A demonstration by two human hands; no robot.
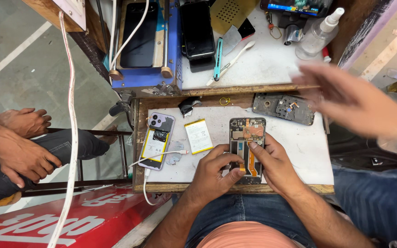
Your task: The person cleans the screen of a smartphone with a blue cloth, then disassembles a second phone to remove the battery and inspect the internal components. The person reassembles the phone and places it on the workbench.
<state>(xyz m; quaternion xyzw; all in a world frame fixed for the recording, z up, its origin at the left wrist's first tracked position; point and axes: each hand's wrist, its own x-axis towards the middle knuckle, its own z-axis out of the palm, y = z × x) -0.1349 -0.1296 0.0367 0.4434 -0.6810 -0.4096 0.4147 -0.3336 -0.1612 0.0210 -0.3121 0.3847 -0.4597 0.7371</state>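
Your left hand (212, 172) and right hand (274, 165) both clamp the opened black phone chassis with exposed boards (247, 147) on the white desk (299, 151), fingers (235, 171) pinched on its orange flex cable (252, 161). Judged risk: pulling hard tears the flex. A co-worker's blurred hand (345, 98) up-right of your fingers may bump you. Left of your fingers: one loose yellow-edged battery (198, 136), one purple open-backed phone (158, 140). Three phone bodies total.
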